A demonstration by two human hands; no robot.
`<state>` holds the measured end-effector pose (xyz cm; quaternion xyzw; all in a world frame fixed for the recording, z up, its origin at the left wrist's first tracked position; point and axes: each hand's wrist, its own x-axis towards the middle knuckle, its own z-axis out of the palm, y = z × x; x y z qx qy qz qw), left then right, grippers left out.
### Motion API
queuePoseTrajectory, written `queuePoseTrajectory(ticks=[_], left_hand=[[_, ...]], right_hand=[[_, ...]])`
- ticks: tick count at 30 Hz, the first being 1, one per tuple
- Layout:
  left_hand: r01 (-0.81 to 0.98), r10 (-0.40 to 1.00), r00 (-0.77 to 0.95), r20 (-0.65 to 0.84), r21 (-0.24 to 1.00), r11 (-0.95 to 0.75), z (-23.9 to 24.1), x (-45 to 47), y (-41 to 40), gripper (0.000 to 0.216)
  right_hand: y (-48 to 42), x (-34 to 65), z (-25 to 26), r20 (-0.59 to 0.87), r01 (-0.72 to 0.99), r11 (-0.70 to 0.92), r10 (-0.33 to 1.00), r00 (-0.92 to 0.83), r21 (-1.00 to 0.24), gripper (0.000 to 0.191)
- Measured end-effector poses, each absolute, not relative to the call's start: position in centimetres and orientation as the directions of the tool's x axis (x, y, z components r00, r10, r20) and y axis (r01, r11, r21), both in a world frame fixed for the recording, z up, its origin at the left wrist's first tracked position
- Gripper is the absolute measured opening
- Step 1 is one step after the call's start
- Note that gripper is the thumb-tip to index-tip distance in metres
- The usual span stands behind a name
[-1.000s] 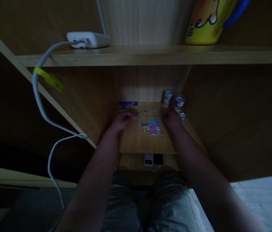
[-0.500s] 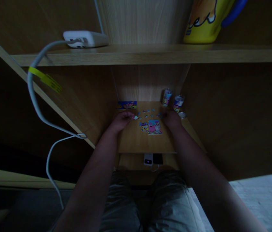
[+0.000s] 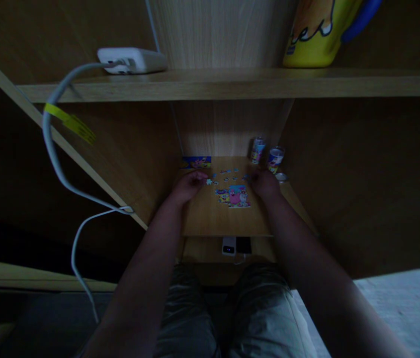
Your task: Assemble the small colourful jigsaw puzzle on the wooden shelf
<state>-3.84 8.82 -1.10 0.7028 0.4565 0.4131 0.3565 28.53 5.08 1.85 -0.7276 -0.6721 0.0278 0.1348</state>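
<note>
A partly joined cartoon jigsaw (image 3: pixel 234 196) lies on the small wooden desk (image 3: pixel 213 219), with several loose pieces (image 3: pixel 228 175) scattered behind it. My left hand (image 3: pixel 188 186) rests on the desk left of the jigsaw, fingers curled and pinched on a pale puzzle piece (image 3: pixel 209 182). My right hand (image 3: pixel 265 184) rests to the right of the jigsaw, fingers bent down over the loose pieces; what it holds, if anything, is hidden. The scene is dim.
Two small printed tins (image 3: pixel 257 150) (image 3: pixel 275 158) and a lid (image 3: pixel 281 177) stand at the desk's back right. A picture card (image 3: pixel 196 162) lies at the back left. Above, a shelf (image 3: pixel 232 84) carries a white adapter (image 3: pixel 131 59) with cable and a yellow toy (image 3: pixel 317 30). A phone (image 3: pixel 236 245) sits below the desk edge.
Both hands have stayed nearly still. The pale piece at my left fingertips has shifted slightly towards the jigsaw.
</note>
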Motion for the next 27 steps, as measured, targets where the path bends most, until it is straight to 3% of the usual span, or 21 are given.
queuePoseTrajectory(ticks=[7,18,27], left_hand=[[0.417,0.891,0.374,0.257,0.811,-0.409,-1.22,-3.88,8.53,0.011],[0.415,0.895,0.348,0.279,0.81,-0.414,-1.15,-3.65,8.29,0.008],[0.503,0.897,0.296,0.327,0.745,-0.438,-0.67,-3.62,8.25,0.009]], right_hand=[[5.17,28.58,1.7,0.14,0.964,-0.071,0.984,0.11,-0.258,0.037],[5.33,28.73,1.38,0.18,0.963,-0.047,0.979,0.098,-0.267,0.033],[5.38,28.69,1.31,0.158,0.917,-0.131,0.966,0.203,-0.377,0.037]])
